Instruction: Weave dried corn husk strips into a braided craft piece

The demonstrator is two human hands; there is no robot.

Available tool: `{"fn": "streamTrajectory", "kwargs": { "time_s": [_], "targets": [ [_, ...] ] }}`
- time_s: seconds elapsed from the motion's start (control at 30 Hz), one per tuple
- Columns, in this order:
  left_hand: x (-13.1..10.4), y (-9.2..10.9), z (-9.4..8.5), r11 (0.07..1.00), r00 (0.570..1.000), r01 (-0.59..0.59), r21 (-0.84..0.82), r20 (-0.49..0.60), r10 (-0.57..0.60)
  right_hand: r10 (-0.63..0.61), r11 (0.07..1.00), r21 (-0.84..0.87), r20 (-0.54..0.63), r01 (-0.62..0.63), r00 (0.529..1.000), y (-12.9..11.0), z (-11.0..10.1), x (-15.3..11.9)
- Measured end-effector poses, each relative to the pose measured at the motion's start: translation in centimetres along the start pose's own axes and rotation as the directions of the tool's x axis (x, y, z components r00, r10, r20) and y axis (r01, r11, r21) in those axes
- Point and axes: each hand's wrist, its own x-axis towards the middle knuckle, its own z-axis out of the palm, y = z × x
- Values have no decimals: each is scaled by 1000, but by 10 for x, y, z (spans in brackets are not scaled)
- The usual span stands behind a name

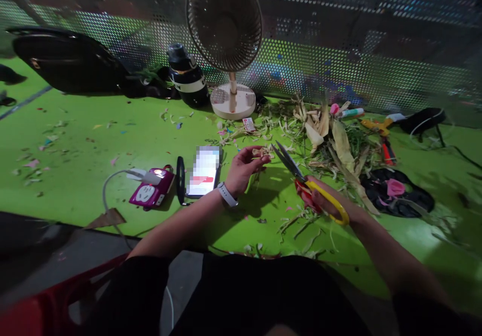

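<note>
Between the thumb and fingers of my left hand (243, 170) is a small curled bunch of dried husk (262, 152). A pale watch band circles that wrist. My right hand (320, 198) is closed around the yellow and red handles of a pair of scissors (289, 161). Their blades point up and left, slightly parted, with the tips close beside the husk bunch. Behind the scissors lies a heap of dry corn husks (341, 142) and green scraps. Cut strips (301, 223) are scattered on the green tabletop (143, 125) below my right hand.
A fan (233, 100) and a dark bottle (188, 77) stand at the back by a perforated screen. Left of my hand lie a lit phone (204, 173) and a purple power strip (152, 188) with a cable. Rightward are a glue gun (382, 125), pliers (388, 151) and a black scalloped pad (417, 195).
</note>
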Motion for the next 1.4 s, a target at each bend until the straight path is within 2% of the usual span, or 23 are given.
{"fn": "streamTrajectory", "kwargs": {
  "time_s": [0.07, 0.17, 0.3, 0.43, 0.57, 0.83, 1.17, 1.4],
  "targets": [
    [2, -1, -1, 998, 1000, -27, -48, -6, 27, 13, 998, 65, 74, -18, 997, -1, 2, -3],
    [5, -1, -3, 992, 998, -51, -113, 17, 53, 21, 999, 43, 107, -26, 994, -2, 3, -3],
    [6, 2, -7, 997, 996, -42, -60, 73, 46, 16, 999, -37, 141, -11, 990, -1, 2, -2],
    [6, 0, -8, 998, 988, -66, -14, 137, 67, 7, 997, -72, 113, 1, 994, 2, 8, 0],
    [4, -5, -7, 998, 983, -65, -25, 168, 68, -31, 986, -162, 114, 50, 993, -4, 14, 1],
    [1, -4, -5, 998, 982, -39, -59, 181, 49, -59, 962, -265, 48, 70, 997, -16, 19, 1],
    [2, -7, -6, 998, 976, -46, -53, 210, 56, -54, 952, -298, 65, 71, 996, -19, 20, 2],
    [2, -7, -5, 998, 978, -15, -64, 205, 28, 7, 969, -248, 52, 6, 999, -19, 22, 1]
  ]
}}
